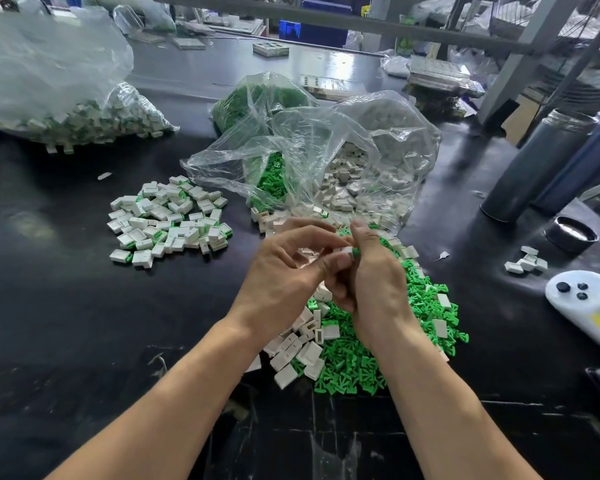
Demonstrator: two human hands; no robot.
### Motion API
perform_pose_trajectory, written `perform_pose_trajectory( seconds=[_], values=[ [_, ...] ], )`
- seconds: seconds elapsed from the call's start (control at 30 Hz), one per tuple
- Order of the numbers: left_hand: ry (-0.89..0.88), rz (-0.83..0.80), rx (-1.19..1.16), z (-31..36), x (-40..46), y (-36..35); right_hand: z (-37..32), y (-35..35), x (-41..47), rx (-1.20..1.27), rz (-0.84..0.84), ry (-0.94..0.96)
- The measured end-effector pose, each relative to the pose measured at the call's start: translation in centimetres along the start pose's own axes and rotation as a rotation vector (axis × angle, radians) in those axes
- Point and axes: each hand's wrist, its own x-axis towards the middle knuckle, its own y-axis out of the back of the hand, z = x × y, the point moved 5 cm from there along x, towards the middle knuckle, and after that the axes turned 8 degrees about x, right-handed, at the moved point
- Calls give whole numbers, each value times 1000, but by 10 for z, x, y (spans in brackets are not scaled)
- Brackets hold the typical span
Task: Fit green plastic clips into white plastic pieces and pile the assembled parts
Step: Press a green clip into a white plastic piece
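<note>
Both forearms enter from 6 o'clock and converge above the black surface point(84, 323). The left hand point(284, 271), palm turned inward, has its fingers curled, with thumb and forefinger closing its grip on a white plastic piece point(344, 251). The right hand point(378, 275), back toward the camera, is likewise curled; its fingertips pinch a green clip point(356, 251) at the piece's right end, touching it. How far the clip sits inside the piece cannot be told. The held parts lie at the centre of the view, raised above a heap of loose green clips point(354, 365) mixed with loose white pieces point(305, 351) at 5 o'clock. The pile of assembled parts point(170, 220) lies on the surface at 10 o'clock of the hands, well apart from them. An open clear bag point(326, 150) holding clips and white pieces stands at 12 o'clock. A second bag of assembled parts point(66, 91) lies at 11 o'clock. Two dark cylindrical bottles point(534, 168) stand at 2 o'clock.
</note>
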Motion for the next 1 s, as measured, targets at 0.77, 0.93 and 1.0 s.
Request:
perform_pose_trajectory(
  seconds=[0.77,0.93,1.0],
  values=[
    [-19,23,-35,5,-3,-3,3,-3,3,90,-1,52],
    [-45,4,46,6,-2,-4,-3,-6,-2,105,-23,93],
    [-51,8,74,6,-2,-4,-5,-8,-4,118,-25,106]
  ],
)
